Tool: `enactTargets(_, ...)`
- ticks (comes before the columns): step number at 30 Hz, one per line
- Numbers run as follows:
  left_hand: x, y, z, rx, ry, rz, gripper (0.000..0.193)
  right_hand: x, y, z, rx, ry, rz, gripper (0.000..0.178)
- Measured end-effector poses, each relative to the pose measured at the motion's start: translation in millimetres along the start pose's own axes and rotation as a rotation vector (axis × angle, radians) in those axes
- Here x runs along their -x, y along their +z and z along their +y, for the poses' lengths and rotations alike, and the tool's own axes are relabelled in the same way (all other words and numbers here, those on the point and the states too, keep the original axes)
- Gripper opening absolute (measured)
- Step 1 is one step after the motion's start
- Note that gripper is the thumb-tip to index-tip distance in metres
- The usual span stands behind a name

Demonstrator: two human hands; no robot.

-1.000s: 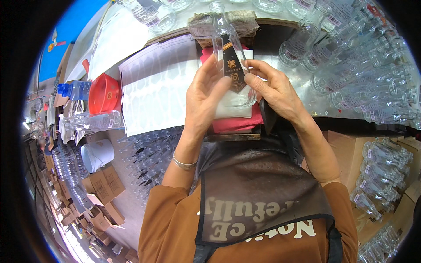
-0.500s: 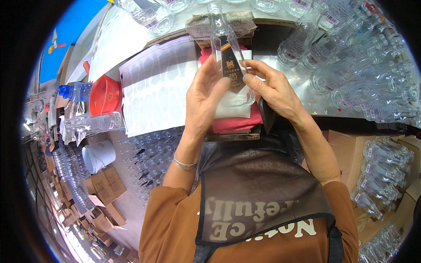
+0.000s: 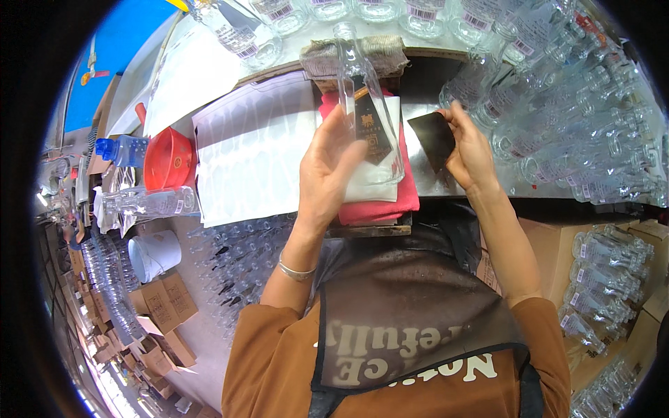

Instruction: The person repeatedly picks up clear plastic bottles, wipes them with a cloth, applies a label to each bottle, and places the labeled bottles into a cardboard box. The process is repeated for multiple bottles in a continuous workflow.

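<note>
Left hand (image 3: 324, 167): curled on the left side of the clear bottle (image 3: 369, 104), thumb over its dark label (image 3: 370, 125). Right hand (image 3: 472, 150): pinching a dark flat card (image 3: 431, 138), apart from the bottle, to its right. Bottle lies label up, neck away from the person and over a folded rag (image 3: 385, 53), body over white paper (image 3: 381, 193) on red cloth (image 3: 409, 198). Left of it, a patterned sheet (image 3: 254, 139), then a red bowl (image 3: 167, 160). Right, more bottles (image 3: 529, 132) crowd the counter (image 3: 514, 179).
</note>
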State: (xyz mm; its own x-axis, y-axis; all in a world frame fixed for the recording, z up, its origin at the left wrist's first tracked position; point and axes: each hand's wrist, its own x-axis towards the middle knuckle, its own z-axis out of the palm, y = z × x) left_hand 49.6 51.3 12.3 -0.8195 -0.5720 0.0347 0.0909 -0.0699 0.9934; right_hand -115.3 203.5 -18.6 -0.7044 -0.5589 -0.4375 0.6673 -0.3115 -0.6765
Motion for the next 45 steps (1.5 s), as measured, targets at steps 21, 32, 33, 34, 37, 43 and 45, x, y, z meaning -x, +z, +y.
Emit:
enactTargets(21, 4.0, -1.3, -11.7, -0.092, 0.021, 0.064, 0.067, -2.4, 102.8, -50.2, 1.219, -1.387, -0.742, 0.031)
enactTargets(32, -71.7, 1.3, 18.1, -0.157, -0.32, 0.116, 0.066, -35.8, 56.4, -33.5, 1.011, -0.457, -0.351, 0.048)
enactTargets(33, -77.8, -1.4, 6.6, -0.183, -0.277, 0.084, 0.062, -38.2, 60.4, -33.2, 1.013, -0.419, -0.365, 0.051)
enactTargets(34, -81.7, -4.5, -4.9, -0.208, -0.235, 0.051, 0.059, -39.4, 67.4, -31.5, 1.015, -0.381, -0.379, 0.053)
enactTargets(37, -82.4, 0.6, -20.8, -0.306, -0.061, 0.096, 0.057, -35.2, 82.1, -30.8, 1.092, -0.33, -0.387, 0.055)
enactTargets(43, -77.1, 8.1, -12.4, -0.259, -0.039, 0.084, 0.055, -36.1, 85.7, -37.9, 1.187, -0.346, -0.384, 0.058)
enactTargets(45, -76.7, 8.1, -13.7, -0.244, -0.03, 0.093, 0.055, -34.2, 87.7, -40.0, 1.185, -0.339, -0.393, 0.058)
